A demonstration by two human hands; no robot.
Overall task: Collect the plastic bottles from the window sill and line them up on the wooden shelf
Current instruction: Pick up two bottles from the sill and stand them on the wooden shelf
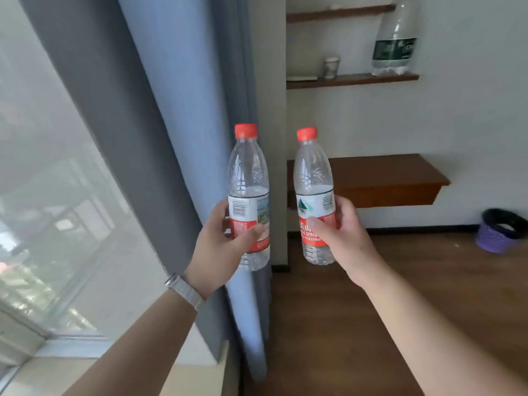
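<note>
My left hand (pixel 220 244) grips a clear plastic bottle (pixel 248 172) with a red cap and red-and-white label, held upright in front of the curtain. My right hand (pixel 343 232) grips a second, matching red-capped bottle (pixel 313 170), also upright. Both bottles are in the air, a short gap apart. Behind them on the wall is a thick wooden shelf (pixel 394 175). Higher up, a thin wooden shelf (pixel 357 80) carries a large clear bottle with a dark green label (pixel 395 44). The window sill (pixel 137 378) lies at the lower left.
A grey and blue curtain (pixel 177 138) hangs between window and wall. A paper cup (pixel 331 67) and a flat white object stand on the thin shelf; another thin shelf (pixel 340 12) is above. A purple waste basket (pixel 498 230) sits on the wooden floor at right.
</note>
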